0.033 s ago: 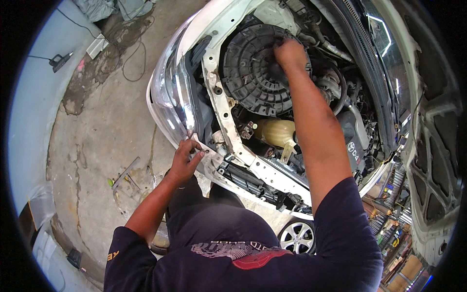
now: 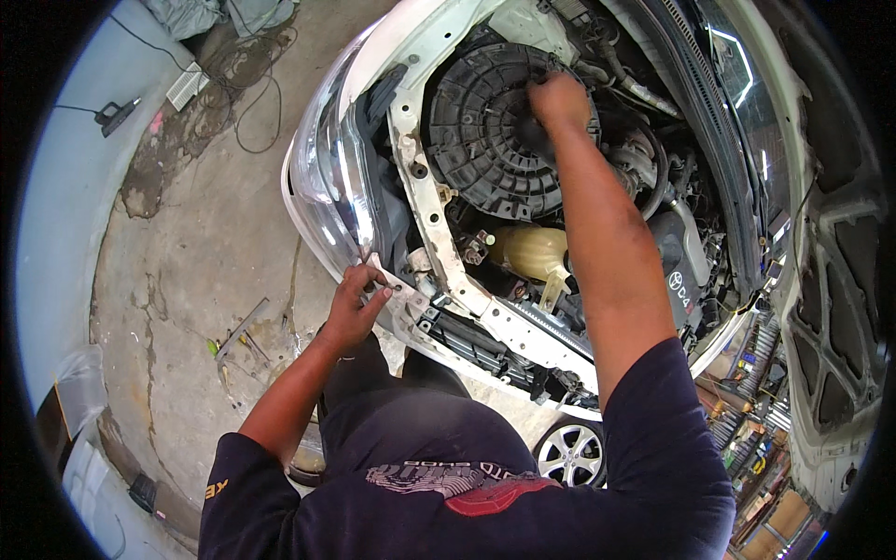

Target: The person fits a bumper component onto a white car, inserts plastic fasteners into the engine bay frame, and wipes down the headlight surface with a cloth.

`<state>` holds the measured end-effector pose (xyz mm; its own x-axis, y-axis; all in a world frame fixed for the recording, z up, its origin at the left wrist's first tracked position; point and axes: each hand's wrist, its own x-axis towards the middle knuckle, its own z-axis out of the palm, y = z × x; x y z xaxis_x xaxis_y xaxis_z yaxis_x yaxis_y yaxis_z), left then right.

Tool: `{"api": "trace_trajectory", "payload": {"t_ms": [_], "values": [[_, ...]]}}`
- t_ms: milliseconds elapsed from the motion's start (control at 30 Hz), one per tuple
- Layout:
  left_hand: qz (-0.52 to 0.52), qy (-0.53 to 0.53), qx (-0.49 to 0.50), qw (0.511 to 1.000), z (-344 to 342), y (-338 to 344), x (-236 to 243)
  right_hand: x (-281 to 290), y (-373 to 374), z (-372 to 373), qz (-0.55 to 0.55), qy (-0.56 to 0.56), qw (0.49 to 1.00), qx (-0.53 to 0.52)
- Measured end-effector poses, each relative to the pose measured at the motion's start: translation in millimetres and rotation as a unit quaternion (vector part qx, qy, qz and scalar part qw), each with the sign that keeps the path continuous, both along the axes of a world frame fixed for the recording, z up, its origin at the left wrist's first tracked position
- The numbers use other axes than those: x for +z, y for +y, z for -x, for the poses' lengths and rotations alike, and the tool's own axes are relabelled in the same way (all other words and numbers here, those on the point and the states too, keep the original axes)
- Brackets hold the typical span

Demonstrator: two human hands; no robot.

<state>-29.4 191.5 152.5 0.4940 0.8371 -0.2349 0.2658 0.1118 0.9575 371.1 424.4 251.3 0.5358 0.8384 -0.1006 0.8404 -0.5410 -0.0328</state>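
Inside the open engine bay sits a large round black ribbed plastic cover (image 2: 476, 140). My right arm reaches across the bay, and my right hand (image 2: 560, 101) is closed at the cover's far right part. Its fingertips are hidden, so what they grip does not show. At the front corner of the car, my left hand (image 2: 359, 301) has its fingers curled over the white bumper edge (image 2: 403, 303), the thumb bent on top, beside the clear headlamp (image 2: 327, 177). A white painted metal crossmember (image 2: 434, 219) runs between the hands. A yellowish plastic reservoir (image 2: 530, 252) lies below the cover.
The raised hood (image 2: 840, 308) stands at the right. An engine cover (image 2: 677, 266) and hoses lie beside my right forearm. Hand tools (image 2: 243, 331) lie on the concrete floor at left, with a cable (image 2: 275, 112) farther off. A wheel (image 2: 569, 457) and a crowded tool rack (image 2: 747, 411) are at lower right.
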Motion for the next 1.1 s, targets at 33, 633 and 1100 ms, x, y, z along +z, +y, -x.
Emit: {"api": "trace_trajectory", "payload": {"t_ms": [33, 633, 1100], "values": [[0.006, -0.004, 0.001, 1.0, 0.9, -0.3, -0.6, -1.2, 1.1, -1.6, -0.008, 0.013, 1.0, 0.005], [0.025, -0.039, -0.017, 0.999, 0.4, -2.9, -15.8, 6.1, -188.1, 89.0, -0.206, 0.658, 0.702, -0.177], [0.057, -0.047, 0.015, 0.997, 1.4, -6.1, -21.3, 22.2, -211.7, 129.4, -0.171, 0.572, 0.799, -0.072]]}}
